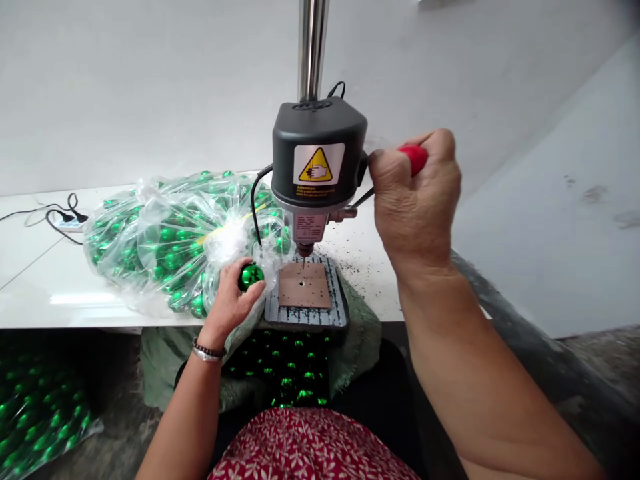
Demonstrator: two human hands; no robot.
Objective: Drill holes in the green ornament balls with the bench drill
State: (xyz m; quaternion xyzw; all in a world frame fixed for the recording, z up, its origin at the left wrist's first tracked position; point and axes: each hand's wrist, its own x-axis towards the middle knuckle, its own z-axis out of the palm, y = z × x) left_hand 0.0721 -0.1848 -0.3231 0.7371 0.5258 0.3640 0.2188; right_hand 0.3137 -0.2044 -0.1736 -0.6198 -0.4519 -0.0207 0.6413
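left hand (231, 299): clenched around one green bauble (251, 276), held at the left edge of the drill's base plate (306, 313), just beside the brown wooden pad (305, 285) and not yet under the bit.
right hand (415, 200): wrapped tight on the red feed-lever handle (414, 158) at the right side of the bench drill head (319, 160).
drill bit (303, 257): hangs close above the pad, which already carries a centre hole and small pockmarks.
slip risk: the bauble is round and glossy; if the bit meets it off-centre, it would likely skate sideways and spin out of the fingers.
finger risk: the fingertips cup the bauble on the side nearest the bit, so a skating bit or a quick pull on the lever could catch them; the yellow warning label (319, 165) on the head shows just that.
crack risk: the shell looks thin, and a hard pull could split it rather than pierce it.
bag risk: the clear plastic bag of green baubles (165, 240) lies touching the left side of the drill, with loose film near the chuck; it could be drawn in.
cable risk: the black power cable (255, 200) loops down right beside the bag and the left hand.
debris: dark swarf (357, 263) dots the white table (40, 280) to the right of the plate; it could scratch a bauble set down there.
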